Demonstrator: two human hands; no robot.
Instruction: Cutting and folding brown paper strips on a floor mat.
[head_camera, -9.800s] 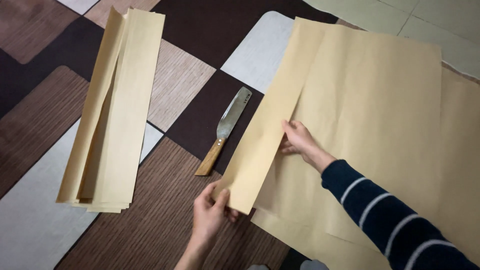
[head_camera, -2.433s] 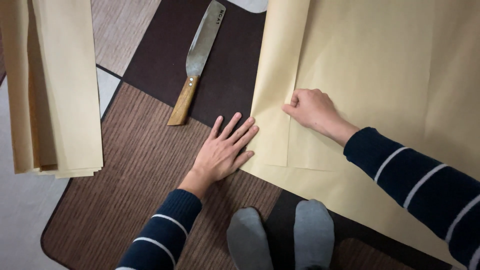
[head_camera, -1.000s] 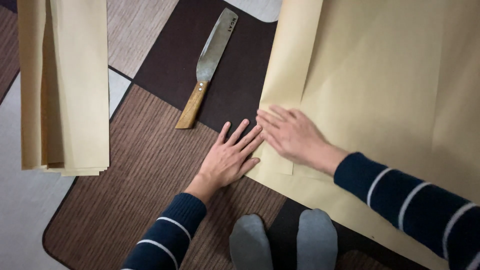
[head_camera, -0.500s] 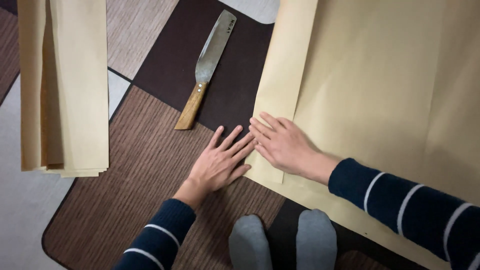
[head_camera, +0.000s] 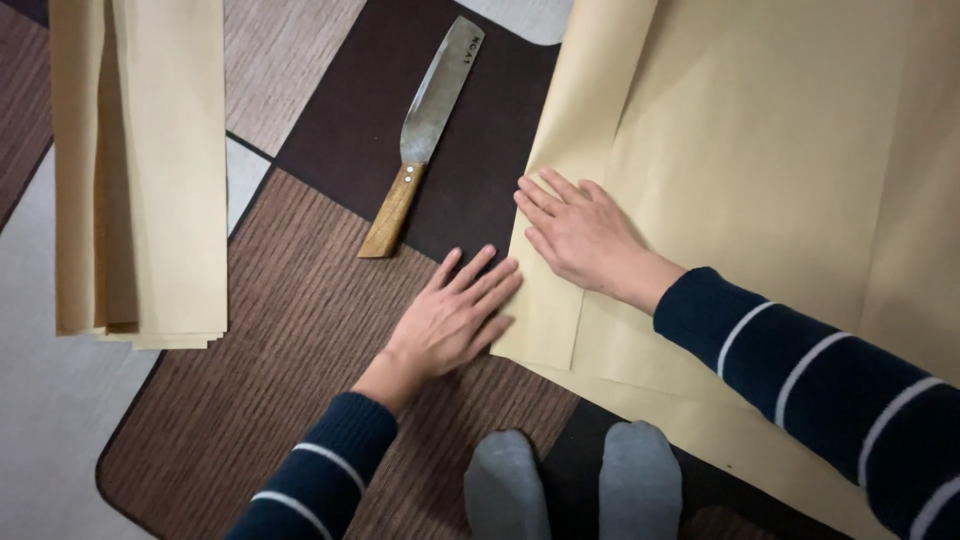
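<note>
Neither of your hands has a closed grip: your right hand (head_camera: 585, 235) lies flat, palm down, on the folded flap of the tan kraft paper sheet (head_camera: 770, 190), pressing the crease along its left edge. Your left hand (head_camera: 452, 318) is spread open on the patchwork rug (head_camera: 290, 330), fingertips touching that edge, apparently bracing it. The sheet fills the right of the frame. Just above your left hand lies a wooden-handled knife (head_camera: 425, 130); a stack of cut paper strips (head_camera: 140, 170) lies upper left, well apart. Your grey-socked feet (head_camera: 570, 485) show at bottom centre.
</note>
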